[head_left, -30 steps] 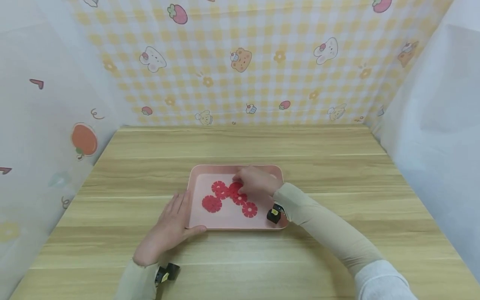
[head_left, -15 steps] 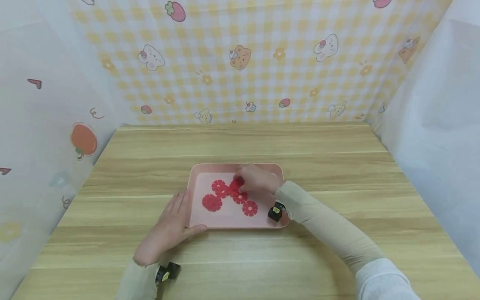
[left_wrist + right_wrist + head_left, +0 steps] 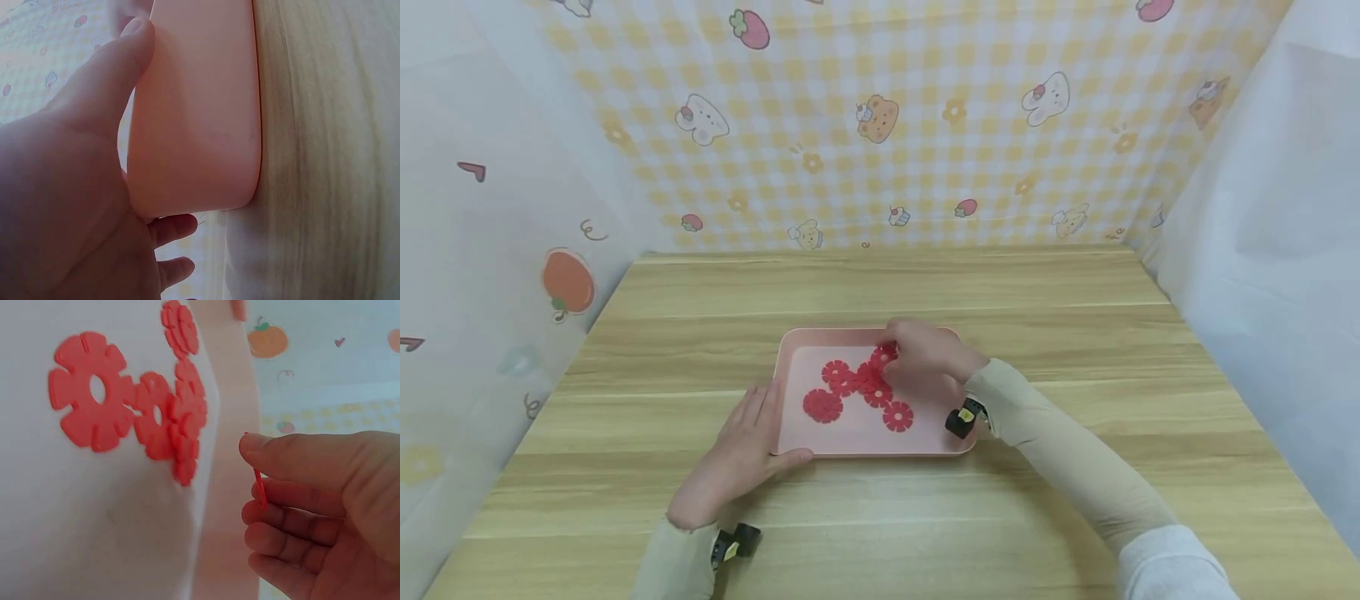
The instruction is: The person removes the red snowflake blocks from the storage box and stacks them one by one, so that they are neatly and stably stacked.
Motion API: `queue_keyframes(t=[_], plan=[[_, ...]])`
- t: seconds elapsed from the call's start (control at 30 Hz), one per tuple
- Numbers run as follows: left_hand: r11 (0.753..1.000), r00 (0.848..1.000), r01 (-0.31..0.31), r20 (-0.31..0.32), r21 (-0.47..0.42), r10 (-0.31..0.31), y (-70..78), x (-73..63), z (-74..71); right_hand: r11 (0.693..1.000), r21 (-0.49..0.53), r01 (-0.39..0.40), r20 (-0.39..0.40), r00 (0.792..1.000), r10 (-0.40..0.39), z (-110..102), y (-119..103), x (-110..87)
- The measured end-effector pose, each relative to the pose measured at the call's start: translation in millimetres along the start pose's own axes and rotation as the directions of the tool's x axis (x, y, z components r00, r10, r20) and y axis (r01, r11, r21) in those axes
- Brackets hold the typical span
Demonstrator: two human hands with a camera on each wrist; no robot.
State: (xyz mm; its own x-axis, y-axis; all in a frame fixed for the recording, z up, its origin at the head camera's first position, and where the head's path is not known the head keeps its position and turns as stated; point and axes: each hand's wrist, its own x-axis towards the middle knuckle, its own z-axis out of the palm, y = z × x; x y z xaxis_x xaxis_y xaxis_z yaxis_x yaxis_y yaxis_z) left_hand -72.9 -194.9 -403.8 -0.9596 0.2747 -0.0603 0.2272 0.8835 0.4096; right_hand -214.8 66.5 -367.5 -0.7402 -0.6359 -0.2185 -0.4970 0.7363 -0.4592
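Observation:
A shallow pink tray (image 3: 850, 439) holds several red notched plastic discs, flower-shaped building pieces. My right hand (image 3: 927, 350), over the tray's far right part, pinches one thin red disc (image 3: 260, 487) between thumb and fingers; the right wrist view shows it edge-on. Beneath and to the left, loose discs (image 3: 868, 379) overlap in a cluster, with a single disc (image 3: 898, 427) nearer the front and a small pile (image 3: 822, 407) at the left. My left hand (image 3: 737, 458) rests against the tray's near left corner, thumb on the front rim, fingers straight along the left side.
The tray stands on a light wooden table (image 3: 1000, 517). A yellow checked cloth (image 3: 850, 183) with cartoon prints hangs behind it. White sheets close off the left side (image 3: 490, 333) and the right side (image 3: 1262, 208).
My right hand has shifted a little right and away from the cluster, and a red disc now shows at its fingertips. The left hand and the tray stay where they were.

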Motion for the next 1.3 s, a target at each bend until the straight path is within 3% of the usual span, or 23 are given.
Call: queue_keyframes(t=[0.5,0.87,1.1,1.3], plan=[[1.000,1.000,0.004,0.008,0.001,-0.004,1.1,1.9,0.8,0.998,-0.016,0.057,-0.169,0.984,-0.059,-20.1,25.4,-25.5],[1.000,1.000,-0.002,0.013,0.011,0.001,1.4,1.6,-1.5,1.000,0.015,-0.022,-0.233,0.972,0.025,-28.8,58.9,-58.1],[1.000,1.000,-0.008,0.014,0.017,0.007,-0.3,1.9,0.4,1.000,0.013,-0.027,-0.298,0.954,0.029,-32.7,79.6,-75.5],[1.000,1.000,-0.002,0.025,0.013,0.001,0.1,2.4,1.5,0.996,0.019,-0.084,-0.296,0.951,0.086,-30.1,96.6,-89.1]])
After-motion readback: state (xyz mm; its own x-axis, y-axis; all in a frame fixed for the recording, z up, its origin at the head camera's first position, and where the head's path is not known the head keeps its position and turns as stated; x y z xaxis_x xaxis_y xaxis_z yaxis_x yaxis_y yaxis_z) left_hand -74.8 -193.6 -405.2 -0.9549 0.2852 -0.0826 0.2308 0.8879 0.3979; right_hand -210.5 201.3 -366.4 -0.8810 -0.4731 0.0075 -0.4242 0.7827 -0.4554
